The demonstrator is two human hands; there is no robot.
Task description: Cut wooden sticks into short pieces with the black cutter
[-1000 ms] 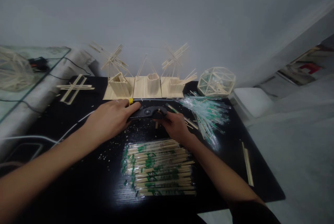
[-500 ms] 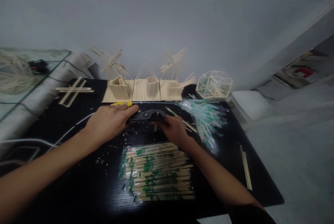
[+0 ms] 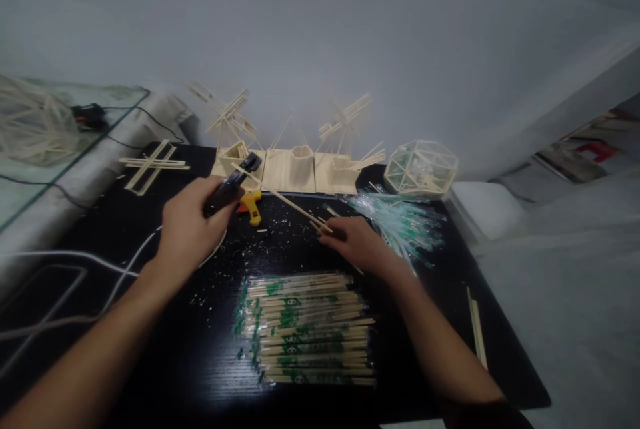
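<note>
My left hand (image 3: pixel 193 222) is closed round a black hand-held cutter (image 3: pixel 235 182), its head pointing up and to the right. In my right hand (image 3: pixel 357 242), several thin wooden chopsticks (image 3: pixel 295 208) are pinched; one long one slants up left to the cutter's head. Whether its tip sits inside the jaws I cannot tell. Just beyond the left hand lies a yellow glue gun (image 3: pixel 253 206) on the black table (image 3: pixel 190 362). In front of both hands is a row of plastic-wrapped chopsticks (image 3: pixel 310 332) with green print.
Stick-built windmill models on wooden bases (image 3: pixel 283 172) line the back. A stick polyhedron (image 3: pixel 423 168) stands right of them, a stick cross (image 3: pixel 153 166) to the left. Empty wrappers (image 3: pixel 400 219) are heaped at right. Loose sticks (image 3: pixel 477 326) lie near the right edge; a white cable (image 3: pixel 65 254) crosses left.
The cutter has swung from lying level between both hands to tilting upward in my left hand. My right hand has moved right and away from it, holding sticks. The glue gun is now uncovered.
</note>
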